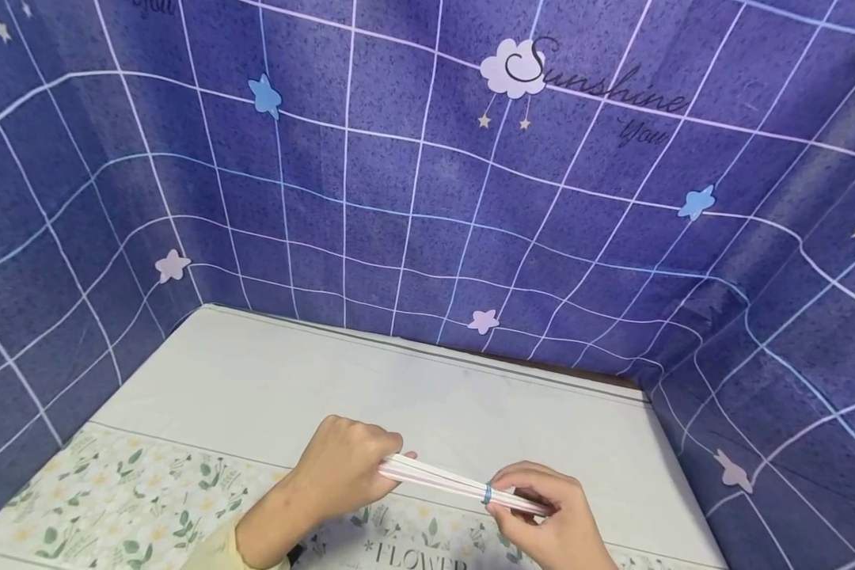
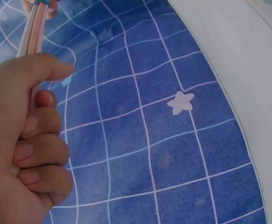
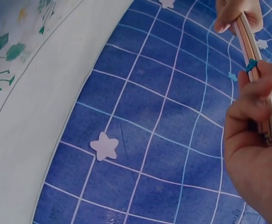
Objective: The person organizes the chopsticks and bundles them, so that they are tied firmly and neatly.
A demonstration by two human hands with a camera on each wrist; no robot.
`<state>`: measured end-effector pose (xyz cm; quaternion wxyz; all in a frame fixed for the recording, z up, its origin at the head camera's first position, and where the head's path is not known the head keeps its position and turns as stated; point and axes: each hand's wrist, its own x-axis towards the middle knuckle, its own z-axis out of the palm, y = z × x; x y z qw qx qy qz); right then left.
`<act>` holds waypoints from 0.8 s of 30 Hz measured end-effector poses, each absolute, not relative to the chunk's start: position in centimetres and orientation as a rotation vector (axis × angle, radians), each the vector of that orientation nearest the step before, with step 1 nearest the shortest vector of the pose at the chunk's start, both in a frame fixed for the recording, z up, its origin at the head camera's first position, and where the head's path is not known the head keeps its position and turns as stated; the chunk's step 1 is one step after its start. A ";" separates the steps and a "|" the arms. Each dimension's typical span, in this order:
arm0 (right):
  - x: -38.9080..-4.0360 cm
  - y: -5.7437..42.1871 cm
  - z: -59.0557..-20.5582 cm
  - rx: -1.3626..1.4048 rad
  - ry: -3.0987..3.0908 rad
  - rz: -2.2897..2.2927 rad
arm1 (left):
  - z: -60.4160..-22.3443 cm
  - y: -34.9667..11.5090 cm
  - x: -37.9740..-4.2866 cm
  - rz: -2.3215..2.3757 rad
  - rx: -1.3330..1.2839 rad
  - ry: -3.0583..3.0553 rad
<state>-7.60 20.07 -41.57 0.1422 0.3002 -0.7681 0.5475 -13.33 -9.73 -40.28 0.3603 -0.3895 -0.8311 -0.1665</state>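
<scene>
A slim bundle of pale chopsticks (image 1: 438,476), some pinkish, spans between my two hands above the table. Round it, toward the right end, goes a blue band (image 1: 488,494), seen as a teal tie (image 3: 251,65) in the right wrist view. My left hand (image 1: 349,463) grips the left end in a fist, hiding that end; in the left wrist view its fingers (image 2: 42,149) curl round the sticks, thumb on top. With thumb and fingers, my right hand (image 1: 549,514) pinches the bundle at the band, and the right tips poke into its palm.
Below lies a white table cover (image 1: 271,364) with a flowered strip (image 1: 150,491) along the near side and printed lettering (image 1: 416,556). A blue gridded curtain (image 1: 370,182) with stars and a cloud stands behind and at both sides of the table.
</scene>
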 end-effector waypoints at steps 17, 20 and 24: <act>-8.2 19.4 -43.0 1.024 -2.011 1.400 | -39.9 -9.0 -12.7 -0.403 -1.009 -2.156; -8.3 19.4 -42.6 1.052 -2.044 1.217 | -40.2 -8.7 -12.7 -0.421 -1.018 -2.161; -8.6 19.5 -41.9 1.059 -2.063 0.852 | -40.3 -8.5 -12.8 -0.428 -1.006 -2.152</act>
